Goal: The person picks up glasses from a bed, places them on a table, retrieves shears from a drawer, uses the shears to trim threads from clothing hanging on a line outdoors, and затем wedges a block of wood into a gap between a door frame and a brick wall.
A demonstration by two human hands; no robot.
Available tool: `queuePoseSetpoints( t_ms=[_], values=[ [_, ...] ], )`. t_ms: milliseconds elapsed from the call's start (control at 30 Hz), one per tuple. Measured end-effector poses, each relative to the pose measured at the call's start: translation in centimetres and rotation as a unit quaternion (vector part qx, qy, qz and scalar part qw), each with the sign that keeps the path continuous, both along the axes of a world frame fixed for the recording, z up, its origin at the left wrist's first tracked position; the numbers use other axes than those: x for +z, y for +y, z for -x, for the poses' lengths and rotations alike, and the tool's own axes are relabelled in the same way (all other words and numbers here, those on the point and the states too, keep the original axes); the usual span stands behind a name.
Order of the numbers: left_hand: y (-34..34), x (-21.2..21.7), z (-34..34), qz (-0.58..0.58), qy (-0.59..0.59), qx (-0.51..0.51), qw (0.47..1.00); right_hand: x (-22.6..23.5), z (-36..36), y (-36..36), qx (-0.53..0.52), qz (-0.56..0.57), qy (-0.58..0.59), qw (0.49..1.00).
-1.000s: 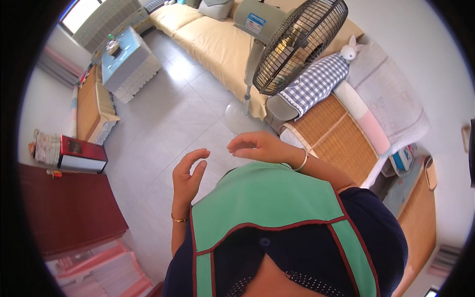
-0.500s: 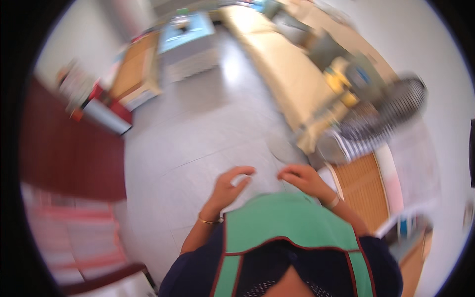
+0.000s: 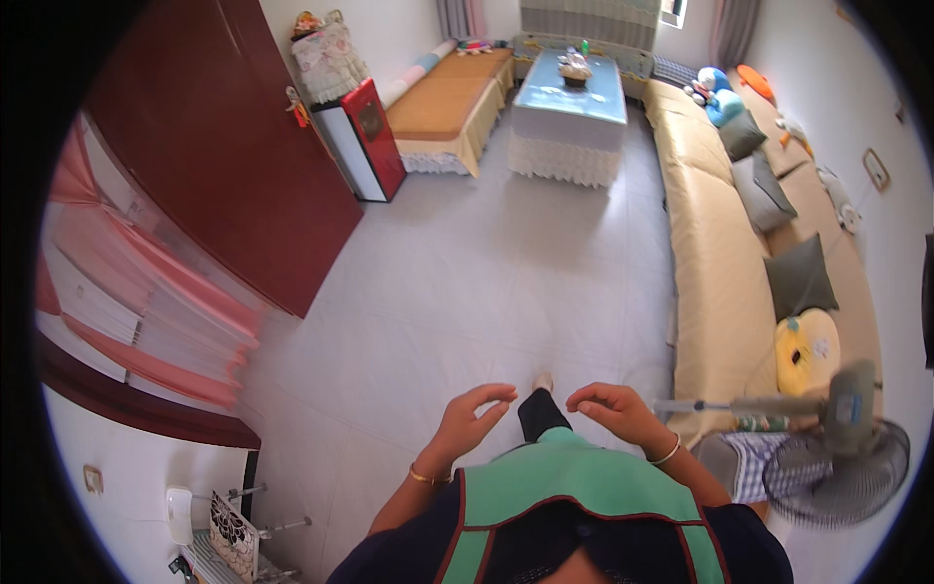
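Both hands are held out in front of a green apron (image 3: 574, 477) with dark red edging. My left hand (image 3: 477, 417) has its fingers bent and its thumb apart from them, with nothing between. Facing it, my right hand (image 3: 613, 411) is also loosely curled and empty. A gap separates the two hands, and neither touches any object. Below them, one leg in black trousers (image 3: 543, 417) shows, its foot stepping forward on the pale tiled floor (image 3: 467, 282). Nearest to my right arm is a standing fan (image 3: 837, 472).
A long beige sofa (image 3: 725, 302) with cushions lines the right wall. Ahead stands a cloth-covered table (image 3: 569, 122), with a daybed (image 3: 448, 97) to its left. A dark red door (image 3: 233, 146) stands beside a red-fronted cabinet (image 3: 375, 141). Pink curtains (image 3: 165, 282) hang at left.
My view has turned to the right and sharpened; the table and sofa now sit farther right. A leg has come into sight. Both hands keep their empty, loosely bent pose.
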State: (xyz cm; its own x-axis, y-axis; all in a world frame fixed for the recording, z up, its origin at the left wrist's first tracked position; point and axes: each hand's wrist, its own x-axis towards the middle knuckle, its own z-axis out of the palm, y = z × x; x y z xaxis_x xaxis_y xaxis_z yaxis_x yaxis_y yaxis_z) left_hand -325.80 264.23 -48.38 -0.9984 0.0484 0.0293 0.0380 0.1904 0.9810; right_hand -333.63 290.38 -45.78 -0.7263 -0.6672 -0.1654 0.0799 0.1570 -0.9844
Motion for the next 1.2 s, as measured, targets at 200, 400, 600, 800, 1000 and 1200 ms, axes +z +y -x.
queuePoseSetpoints(
  t_ms=[200,400,600,800,1000,1200],
  values=[
    [-4.6,2.0,9.1,-0.002,-0.051,0.108,0.993,-0.5,14.2,-7.4,0.107,0.037,0.056,0.992],
    [-10.7,6.1,23.5,0.044,0.061,0.164,0.984,3.0,29.4,-13.5,0.150,0.077,0.086,0.982],
    [-14.4,3.0,32.2,0.001,0.011,0.155,0.988,1.8,38.7,-17.1,0.150,0.062,0.063,0.985],
    [-20.8,1.2,47.0,-0.036,0.023,0.093,0.995,1.2,49.8,-21.6,0.095,0.019,0.092,0.991],
    [-28.1,4.5,62.6,0.029,0.073,-0.018,0.997,4.1,60.8,-27.9,-0.008,0.069,0.075,0.995],
    [-31.0,4.2,75.9,-0.018,0.085,-0.066,0.994,4.1,69.5,-29.5,-0.086,0.026,0.082,0.993]
  ],
)
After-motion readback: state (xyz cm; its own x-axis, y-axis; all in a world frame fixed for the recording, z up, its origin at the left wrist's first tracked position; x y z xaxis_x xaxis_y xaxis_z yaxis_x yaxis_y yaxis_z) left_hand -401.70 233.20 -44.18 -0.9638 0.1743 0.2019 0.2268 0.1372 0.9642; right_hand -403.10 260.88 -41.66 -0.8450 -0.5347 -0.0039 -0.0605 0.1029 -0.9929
